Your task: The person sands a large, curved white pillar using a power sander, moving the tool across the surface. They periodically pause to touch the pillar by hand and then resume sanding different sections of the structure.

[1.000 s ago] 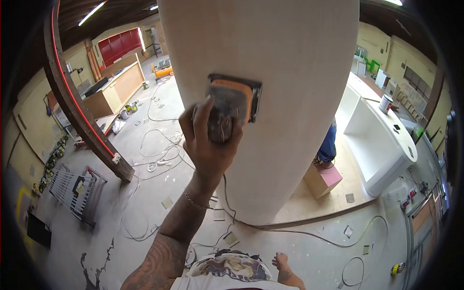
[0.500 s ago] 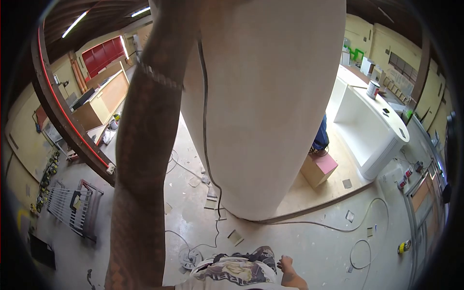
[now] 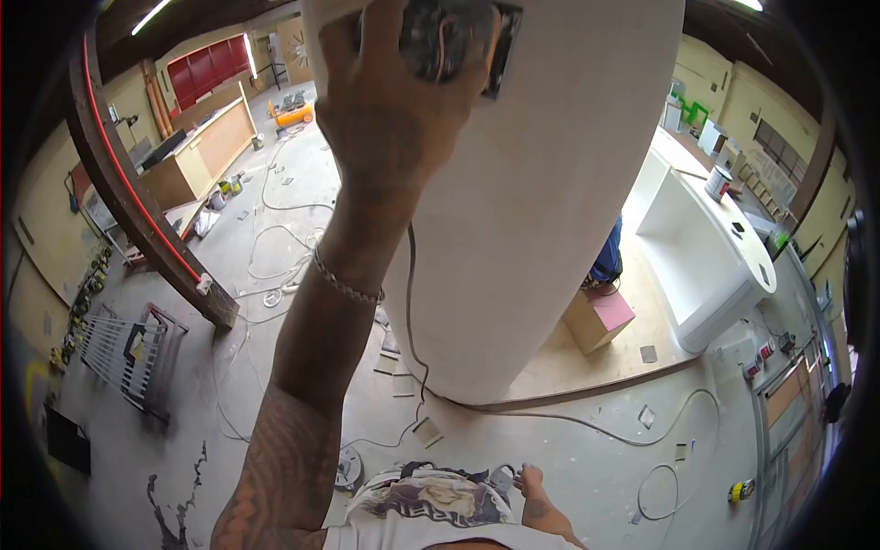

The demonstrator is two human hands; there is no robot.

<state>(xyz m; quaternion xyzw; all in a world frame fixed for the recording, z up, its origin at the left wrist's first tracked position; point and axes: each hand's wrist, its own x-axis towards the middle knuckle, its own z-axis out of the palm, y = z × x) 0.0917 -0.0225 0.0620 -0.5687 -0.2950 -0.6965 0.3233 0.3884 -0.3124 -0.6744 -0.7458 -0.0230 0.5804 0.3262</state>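
Observation:
At the top of the view, my left hand (image 3: 394,119) grips a dark power sander (image 3: 446,41) with a square pad, held against a tall, pale, curved panel (image 3: 522,192). A bracelet circles the left wrist. The sander's black cord (image 3: 412,293) hangs down the panel towards the floor. Low in the view, my right hand (image 3: 526,478) hangs beside my body with its fingers loosely curled, and nothing shows in it. The sander's top edge is cut off by the frame.
A white curved counter (image 3: 706,247) with a paint can (image 3: 719,182) stands at the right, near a pink-topped box (image 3: 600,319). Cables and small square pieces lie on the floor. A dark post (image 3: 137,215) and a metal rack (image 3: 124,357) are at the left.
The left forearm has swung lower, bringing the left hand and the sander into view at the top. My right hand has shifted slightly left and up in the view.

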